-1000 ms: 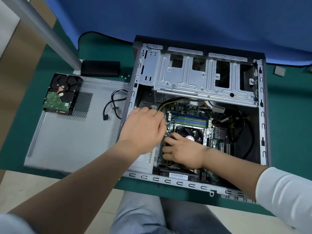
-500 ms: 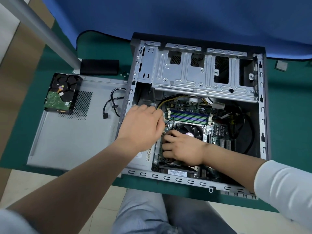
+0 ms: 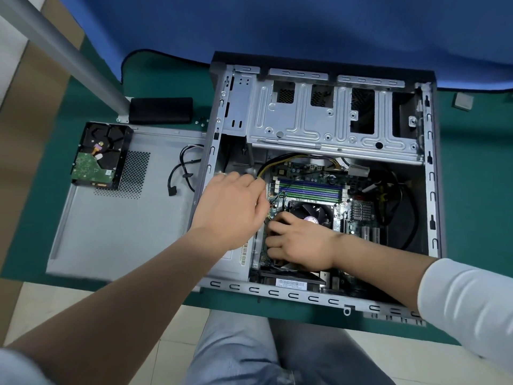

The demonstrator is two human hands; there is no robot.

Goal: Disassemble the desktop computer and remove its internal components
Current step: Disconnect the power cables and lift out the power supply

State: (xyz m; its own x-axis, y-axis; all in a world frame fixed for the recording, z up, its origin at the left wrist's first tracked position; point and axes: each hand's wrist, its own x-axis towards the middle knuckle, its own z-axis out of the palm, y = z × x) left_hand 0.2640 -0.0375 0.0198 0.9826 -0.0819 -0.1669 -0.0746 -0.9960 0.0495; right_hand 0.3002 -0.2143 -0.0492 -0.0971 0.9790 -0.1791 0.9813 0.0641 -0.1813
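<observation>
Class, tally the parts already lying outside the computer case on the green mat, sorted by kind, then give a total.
Hard drive: 1
Side panel: 1
Loose black cable: 1
Black foam block: 1
Small grey square: 1
Total: 5

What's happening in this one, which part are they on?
A person is stripping an open computer case lying on a green mat. Both hands are inside it at the motherboard's left edge: the left hand by the yellow wires, the right hand beside the CPU fan. What the fingers grip is hidden. A hard drive already lies on the removed side panel.
</observation>
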